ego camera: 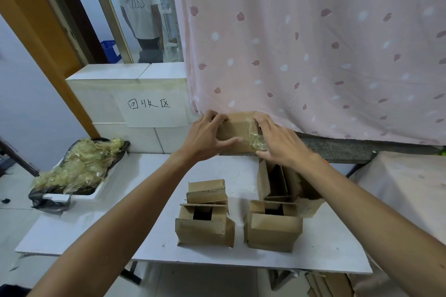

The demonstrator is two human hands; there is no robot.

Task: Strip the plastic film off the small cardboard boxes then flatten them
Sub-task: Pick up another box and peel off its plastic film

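Note:
I hold a small cardboard box [235, 129] up in the air over the far side of the white table [120, 200]. My left hand [207, 135] grips its left end, thumb under the front face. My right hand [280, 140] is at its right end, where a crumpled strip of clear plastic film [257, 136] hangs loose from the box; its fingers curl around that end. Several opened cardboard boxes stand on the table below: one [205, 226] at front left, one [207, 191] behind it, one [274, 226] at front right, and one [275, 181] partly hidden by my right forearm.
A black-lined tray heaped with stripped film [79, 166] sits at the table's left. White foam blocks with a handwritten paper sign [149, 103] stand behind. A pink curtain [313, 43] hangs at the back. A person stands in the doorway [140, 7]. Flattened cardboard [328, 284] lies under the table.

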